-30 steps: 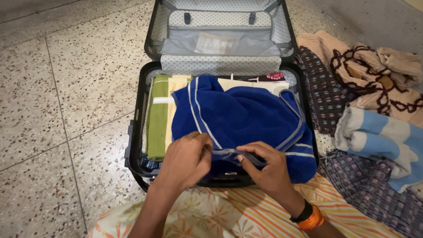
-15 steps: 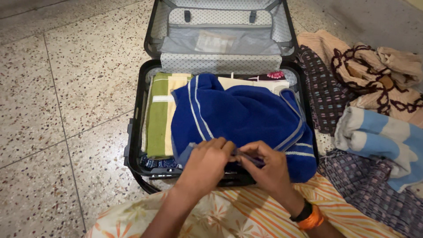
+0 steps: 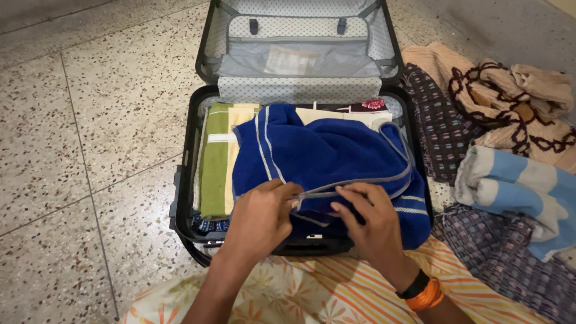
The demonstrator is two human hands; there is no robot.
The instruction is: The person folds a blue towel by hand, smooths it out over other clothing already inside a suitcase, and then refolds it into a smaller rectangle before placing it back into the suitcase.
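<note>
Left hand (image 3: pixel 261 219) pinches the grey-trimmed edge of the blue towel (image 3: pixel 327 159); right hand (image 3: pixel 369 225) presses fingers on the same edge just beside it — grip there unclear. Towel lies bunched atop folded green-and-cream cloth (image 3: pixel 217 157) inside the open black suitcase (image 3: pixel 185 174). Clothes pile (image 3: pixel 498 138) on the floor to the right.

A pale paper slip (image 3: pixel 287 59) (rectangular) behind the lid's mesh pocket (image 3: pixel 324 60).

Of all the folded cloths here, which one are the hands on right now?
The dark blue towel with pale stripes, on top in the suitcase; both hands pinch its grey edging. The others lie untouched.
</note>
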